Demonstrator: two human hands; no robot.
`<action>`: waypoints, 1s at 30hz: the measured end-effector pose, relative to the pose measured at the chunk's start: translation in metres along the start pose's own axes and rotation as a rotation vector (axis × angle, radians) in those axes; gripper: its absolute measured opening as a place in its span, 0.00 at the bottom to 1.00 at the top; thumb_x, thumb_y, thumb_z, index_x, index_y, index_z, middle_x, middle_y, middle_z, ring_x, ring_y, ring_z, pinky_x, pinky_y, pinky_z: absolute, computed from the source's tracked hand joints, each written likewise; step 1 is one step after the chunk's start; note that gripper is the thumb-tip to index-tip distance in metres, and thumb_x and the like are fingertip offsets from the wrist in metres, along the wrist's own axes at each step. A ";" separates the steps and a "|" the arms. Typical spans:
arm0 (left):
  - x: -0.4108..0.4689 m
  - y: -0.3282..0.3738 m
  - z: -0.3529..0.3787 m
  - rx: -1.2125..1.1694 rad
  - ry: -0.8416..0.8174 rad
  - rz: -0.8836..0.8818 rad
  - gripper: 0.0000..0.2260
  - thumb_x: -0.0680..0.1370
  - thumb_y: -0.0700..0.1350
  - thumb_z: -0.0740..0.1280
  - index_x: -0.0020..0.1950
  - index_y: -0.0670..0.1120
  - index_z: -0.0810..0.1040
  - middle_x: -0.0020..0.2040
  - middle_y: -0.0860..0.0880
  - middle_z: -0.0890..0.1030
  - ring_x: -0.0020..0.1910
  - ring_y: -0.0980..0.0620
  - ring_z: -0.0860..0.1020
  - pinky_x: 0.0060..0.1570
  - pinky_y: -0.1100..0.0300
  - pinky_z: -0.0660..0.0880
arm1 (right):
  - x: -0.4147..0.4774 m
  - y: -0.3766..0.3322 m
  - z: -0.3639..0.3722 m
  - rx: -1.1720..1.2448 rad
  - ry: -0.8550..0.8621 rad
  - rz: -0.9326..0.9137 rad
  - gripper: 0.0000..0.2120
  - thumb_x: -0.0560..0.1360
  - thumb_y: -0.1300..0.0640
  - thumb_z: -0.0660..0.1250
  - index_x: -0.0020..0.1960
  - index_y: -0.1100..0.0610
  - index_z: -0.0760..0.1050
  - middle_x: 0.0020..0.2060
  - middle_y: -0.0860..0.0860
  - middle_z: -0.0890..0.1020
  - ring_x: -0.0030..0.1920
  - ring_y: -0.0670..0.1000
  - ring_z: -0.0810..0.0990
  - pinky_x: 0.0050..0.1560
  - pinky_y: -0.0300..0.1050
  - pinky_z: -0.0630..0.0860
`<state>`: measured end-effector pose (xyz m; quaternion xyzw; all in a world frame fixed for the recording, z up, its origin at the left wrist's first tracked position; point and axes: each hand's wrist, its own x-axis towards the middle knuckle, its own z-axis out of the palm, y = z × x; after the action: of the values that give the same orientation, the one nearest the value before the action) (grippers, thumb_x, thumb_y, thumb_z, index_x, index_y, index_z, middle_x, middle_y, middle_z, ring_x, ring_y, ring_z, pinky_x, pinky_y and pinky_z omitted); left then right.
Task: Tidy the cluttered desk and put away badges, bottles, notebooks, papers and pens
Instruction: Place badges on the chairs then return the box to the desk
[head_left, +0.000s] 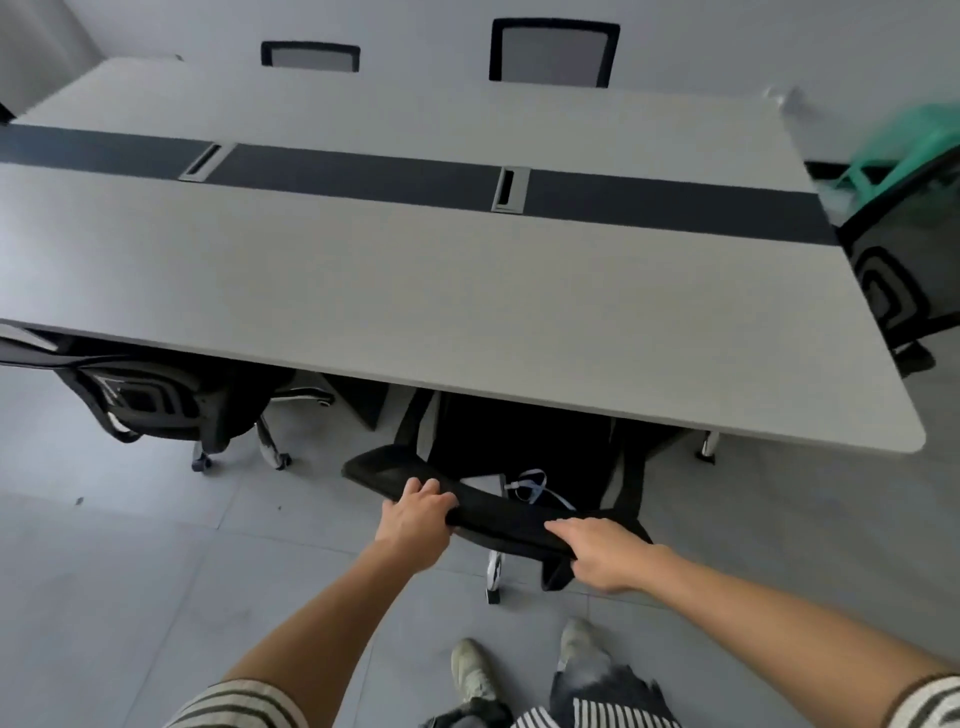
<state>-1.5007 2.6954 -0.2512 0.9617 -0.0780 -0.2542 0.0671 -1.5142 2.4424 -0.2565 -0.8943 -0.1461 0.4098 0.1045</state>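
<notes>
Black, at lower centre, the mesh office chair back (498, 519) is clasped by left hand (415, 514) and right hand (602, 556), fingers (431, 493) curled over its top edge, probably to steer it at the long grey desk (467, 291); a blue-white lanyard (535, 486), perhaps a badge's, lies on its seat

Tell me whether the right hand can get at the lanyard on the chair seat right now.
Probably yes. The right hand grips the chair back; the lanyard lies just beyond on the seat, out from under the desk. It must let go first.
</notes>
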 end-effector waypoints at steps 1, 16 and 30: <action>-0.009 -0.003 0.005 0.007 -0.010 0.008 0.17 0.81 0.47 0.59 0.69 0.54 0.70 0.60 0.52 0.69 0.62 0.48 0.64 0.56 0.51 0.69 | -0.008 -0.007 0.010 -0.001 -0.005 -0.002 0.33 0.75 0.65 0.57 0.79 0.53 0.56 0.76 0.52 0.65 0.73 0.56 0.66 0.72 0.49 0.65; -0.135 0.021 0.078 0.058 0.012 -0.050 0.19 0.79 0.46 0.61 0.70 0.55 0.69 0.63 0.53 0.68 0.63 0.49 0.64 0.55 0.56 0.72 | -0.104 -0.026 0.115 -0.017 -0.083 -0.083 0.36 0.75 0.54 0.60 0.80 0.48 0.50 0.78 0.46 0.57 0.75 0.54 0.63 0.72 0.50 0.65; -0.118 -0.017 0.027 -0.027 -0.014 -0.361 0.14 0.78 0.43 0.59 0.63 0.48 0.74 0.58 0.47 0.78 0.56 0.46 0.77 0.50 0.57 0.72 | -0.067 0.026 0.095 0.497 -0.183 0.120 0.31 0.71 0.42 0.73 0.70 0.52 0.70 0.55 0.51 0.80 0.48 0.48 0.80 0.43 0.40 0.76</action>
<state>-1.6133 2.7313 -0.2209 0.9573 0.0990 -0.2696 0.0326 -1.6242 2.4007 -0.2784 -0.8076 0.0033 0.5175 0.2826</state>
